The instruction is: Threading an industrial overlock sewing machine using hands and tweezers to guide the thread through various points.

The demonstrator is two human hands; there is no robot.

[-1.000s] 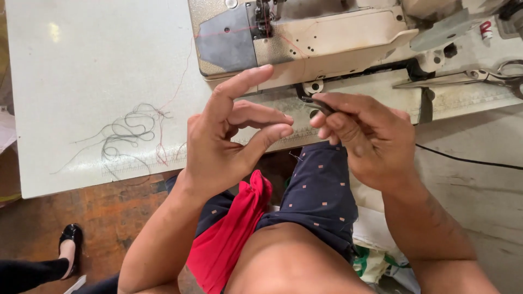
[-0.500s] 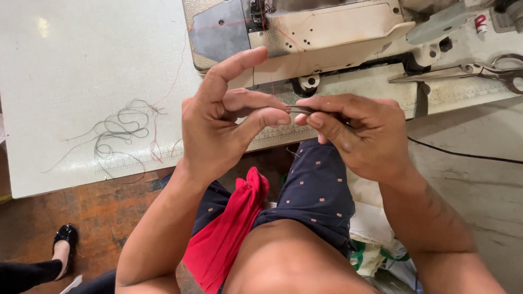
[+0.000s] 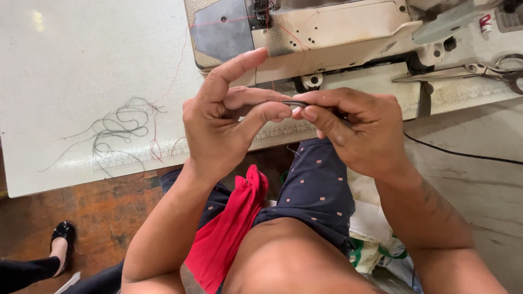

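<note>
Your right hand [image 3: 357, 128] pinches a thin dark tool [image 3: 297, 103] by its tip, so it stays steady. Your left hand [image 3: 231, 122] closes thumb and fingers on its free end, just above the worktop [image 3: 81, 65] edge.

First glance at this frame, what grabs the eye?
The two hands meeting at centre: the left hand and right hand pinch a small dark tool between their fingertips. Behind them sits the worn sewing machine on a white table, with a tangle of loose threads to the left. A red cloth lies across the lap below.
</note>
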